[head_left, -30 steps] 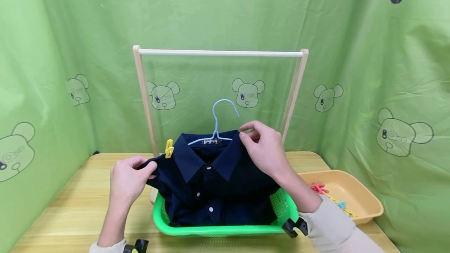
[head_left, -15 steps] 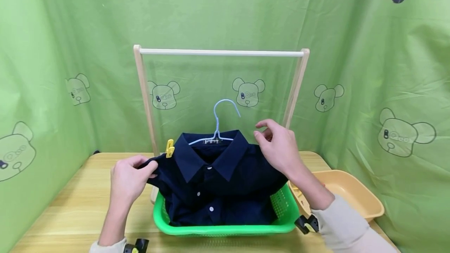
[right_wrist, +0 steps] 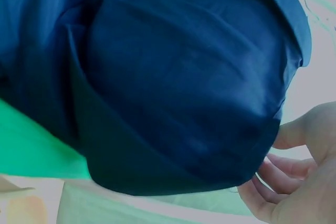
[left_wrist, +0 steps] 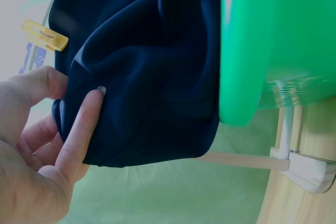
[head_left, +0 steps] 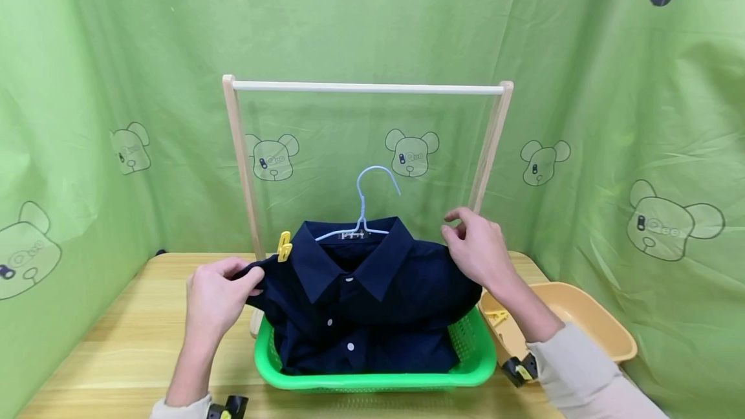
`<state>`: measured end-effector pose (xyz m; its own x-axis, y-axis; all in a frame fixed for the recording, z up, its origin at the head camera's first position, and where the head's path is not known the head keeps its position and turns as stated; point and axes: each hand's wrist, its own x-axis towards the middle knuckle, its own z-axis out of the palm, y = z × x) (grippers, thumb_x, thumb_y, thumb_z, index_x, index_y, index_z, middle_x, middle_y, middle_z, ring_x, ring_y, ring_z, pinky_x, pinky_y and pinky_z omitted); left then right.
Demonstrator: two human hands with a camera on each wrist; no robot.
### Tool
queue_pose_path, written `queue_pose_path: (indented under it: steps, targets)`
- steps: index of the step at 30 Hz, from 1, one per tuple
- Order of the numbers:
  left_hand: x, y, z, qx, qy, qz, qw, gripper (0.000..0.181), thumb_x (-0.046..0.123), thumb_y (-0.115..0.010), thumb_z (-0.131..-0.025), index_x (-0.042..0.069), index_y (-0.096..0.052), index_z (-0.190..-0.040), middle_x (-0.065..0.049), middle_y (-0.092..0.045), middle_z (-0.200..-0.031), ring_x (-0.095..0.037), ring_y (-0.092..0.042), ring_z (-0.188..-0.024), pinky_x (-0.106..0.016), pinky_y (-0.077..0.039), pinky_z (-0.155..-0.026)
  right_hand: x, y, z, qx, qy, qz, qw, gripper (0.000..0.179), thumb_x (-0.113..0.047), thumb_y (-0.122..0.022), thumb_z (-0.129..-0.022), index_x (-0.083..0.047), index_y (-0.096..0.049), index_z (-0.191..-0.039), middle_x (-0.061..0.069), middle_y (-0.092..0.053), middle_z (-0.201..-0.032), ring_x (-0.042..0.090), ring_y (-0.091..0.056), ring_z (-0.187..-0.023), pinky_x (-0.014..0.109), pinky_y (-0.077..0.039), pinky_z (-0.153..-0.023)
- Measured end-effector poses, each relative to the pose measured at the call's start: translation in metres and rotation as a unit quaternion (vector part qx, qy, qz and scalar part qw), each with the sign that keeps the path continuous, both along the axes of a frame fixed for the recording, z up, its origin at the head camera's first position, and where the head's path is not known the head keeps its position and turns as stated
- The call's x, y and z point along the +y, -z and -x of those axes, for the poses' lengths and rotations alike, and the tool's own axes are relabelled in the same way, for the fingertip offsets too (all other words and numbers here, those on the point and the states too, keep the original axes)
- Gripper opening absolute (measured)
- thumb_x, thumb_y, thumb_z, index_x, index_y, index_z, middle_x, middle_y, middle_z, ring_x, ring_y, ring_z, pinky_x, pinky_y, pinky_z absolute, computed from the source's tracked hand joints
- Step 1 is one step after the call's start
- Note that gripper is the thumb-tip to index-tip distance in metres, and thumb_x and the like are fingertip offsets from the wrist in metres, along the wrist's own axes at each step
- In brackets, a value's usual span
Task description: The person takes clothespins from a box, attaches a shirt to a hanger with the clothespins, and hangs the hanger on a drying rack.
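Navy shirt [head_left: 372, 322]: lower part bunched inside the green basket [head_left: 372, 381], collar and shoulders up above the rim, collar front toward the head camera. Going down in size: green curtain [head_left: 361, 24] with bear prints behind and on both sides; wood tabletop [head_left: 116, 335], rounded far right corner visible; rack [head_left: 367, 88], wooden uprights plus white crossbar, between basket and tabletop's far edge. Basket stands mid-tabletop, on the near side of the rack. Orange tray [head_left: 599, 322] by the tabletop's right edge, just right of the basket, partly hidden by the right forearm. Left hand [head_left: 218, 293]: grip pinches the shirt cloth at its left shoulder end, thumb and fingers on the fabric. Right hand [head_left: 477, 247]: at the opposite shoulder end, fingers bent; fingertips partly hidden by cloth in the right wrist view, so can't tell if that grip actually pinches. Light-blue hanger [head_left: 362, 209]: bar inside the collar, hook upright, well below the crossbar. Yellow clip [head_left: 284, 246]: on the left shoulder, between left hand and collar. Yellow pieces [head_left: 497, 317] inside the tray. White buttons [head_left: 350, 346] down the shirt front.
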<state>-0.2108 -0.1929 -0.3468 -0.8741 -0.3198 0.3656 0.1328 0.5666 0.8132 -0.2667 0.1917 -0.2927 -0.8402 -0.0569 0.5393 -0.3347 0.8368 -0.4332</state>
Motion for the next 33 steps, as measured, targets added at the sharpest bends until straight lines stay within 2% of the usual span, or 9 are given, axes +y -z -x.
queue_pose_path:
  steps: [8, 15, 23, 33]
  targets:
    - [0.0, -0.002, 0.0, -0.007, 0.008, -0.006, 0.9999, 0.012, 0.02, -0.07, -0.085, 0.012, -0.078, -0.079, 0.0, -0.078, -0.077, -0.009, -0.073, -0.065, -0.022, -0.052, -0.062, 0.017, 0.007, 0.008, -0.029, 0.006, -0.029, 0.9991, 0.028, -0.02, -0.055, -0.1, -0.001, -0.068, -0.116, 0.016, -0.075, -0.093, 0.037, -0.069, -0.09, 0.052, -0.051, -0.08]
    - [0.0, -0.002, 0.0, -0.009, 0.013, -0.014, 0.9998, 0.011, 0.018, -0.07, -0.084, 0.012, -0.078, -0.08, -0.001, -0.078, -0.078, -0.01, -0.074, -0.065, -0.024, -0.051, -0.057, 0.035, 0.019, 0.016, -0.035, 0.016, -0.02, 0.9991, 0.026, -0.016, -0.054, -0.099, 0.0, -0.07, -0.111, 0.018, -0.075, -0.093, 0.033, -0.07, -0.083, 0.046, -0.052, -0.072]
    - [-0.003, -0.001, -0.001, -0.014, 0.006, -0.012, 0.9998, 0.012, 0.019, -0.07, -0.085, 0.012, -0.078, -0.079, 0.0, -0.078, -0.077, -0.008, -0.074, -0.064, -0.02, -0.052, -0.064, 0.053, 0.031, 0.023, -0.056, 0.034, -0.015, 0.9977, 0.027, -0.015, -0.053, -0.097, 0.001, -0.071, -0.109, 0.019, -0.075, -0.094, 0.024, -0.064, -0.068, 0.032, -0.043, -0.058]
    - [-0.005, -0.001, 0.0, -0.011, 0.006, -0.013, 0.9998, 0.012, 0.019, -0.07, -0.085, 0.013, -0.078, -0.079, 0.0, -0.078, -0.079, -0.008, -0.074, -0.064, -0.018, -0.053, -0.067, 0.071, 0.048, 0.023, -0.077, 0.05, -0.047, 0.9947, 0.029, -0.015, -0.054, -0.095, 0.006, -0.069, -0.107, 0.022, -0.073, -0.091, 0.023, -0.061, -0.063, 0.033, -0.043, -0.054]
